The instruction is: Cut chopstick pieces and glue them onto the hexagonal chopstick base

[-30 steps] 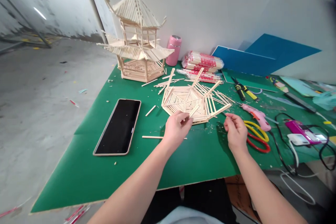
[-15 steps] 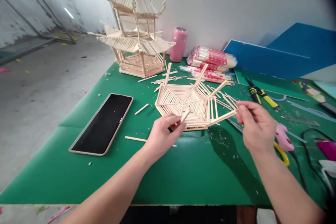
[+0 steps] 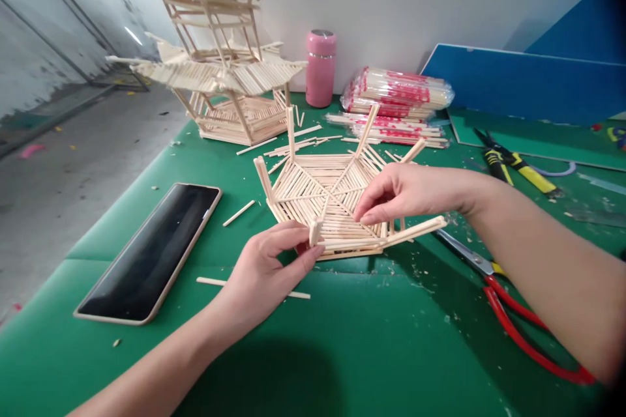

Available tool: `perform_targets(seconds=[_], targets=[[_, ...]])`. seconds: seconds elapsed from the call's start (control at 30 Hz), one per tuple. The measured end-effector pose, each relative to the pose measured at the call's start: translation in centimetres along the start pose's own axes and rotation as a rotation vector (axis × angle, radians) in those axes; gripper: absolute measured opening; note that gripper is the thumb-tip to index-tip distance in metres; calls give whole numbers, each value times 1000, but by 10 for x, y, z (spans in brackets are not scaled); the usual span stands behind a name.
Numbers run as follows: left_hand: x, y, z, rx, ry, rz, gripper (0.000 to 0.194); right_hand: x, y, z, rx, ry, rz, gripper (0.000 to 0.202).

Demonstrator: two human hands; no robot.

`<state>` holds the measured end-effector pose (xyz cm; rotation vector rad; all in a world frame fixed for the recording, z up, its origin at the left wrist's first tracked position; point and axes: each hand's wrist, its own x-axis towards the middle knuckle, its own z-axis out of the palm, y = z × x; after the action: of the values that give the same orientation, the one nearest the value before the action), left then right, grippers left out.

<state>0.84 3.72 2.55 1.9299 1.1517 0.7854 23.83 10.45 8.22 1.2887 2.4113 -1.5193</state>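
Note:
A six-sided base [image 3: 298,182] made of thin wooden sticks lies on the green table, with stick posts rising outward from its corners. At its near corner my left hand [image 3: 274,260] pinches a short stick post [image 3: 315,229] between thumb and fingers. My right hand [image 3: 401,192] is over the right part of the base, its thumb and fingertips close together and pointing down at the sticks. Whatever those fingertips hold, if anything, is hidden. Below my right wrist, a post [image 3: 415,231] leans out to the right from the base.
A stick pagoda [image 3: 220,71] stands at the back left, beside a pink flask [image 3: 321,68] and wrapped stick bundles [image 3: 398,94]. A phone [image 3: 151,254] lies at left; red-handled scissors [image 3: 518,319] and pliers [image 3: 518,166] at right. Loose sticks [image 3: 239,213] are scattered about.
My right hand has left the leaning right post and moved left over the base. My left hand stays at the near-corner post. The view has shifted, bringing the scissors' red handles into sight.

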Motion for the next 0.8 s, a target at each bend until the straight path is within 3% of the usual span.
perform_targets(seconds=[0.17,0.43,0.8], targets=[[3,-4,-4,23,-7,4,11,10,-7,2,-65,-110,-79,23],[2,-5,-1,36,39,9,9,20,-11,7,-138,-197,-64,21],[-1,-8,0,59,44,-13,7,22,-14,10,-131,-192,21,14]])
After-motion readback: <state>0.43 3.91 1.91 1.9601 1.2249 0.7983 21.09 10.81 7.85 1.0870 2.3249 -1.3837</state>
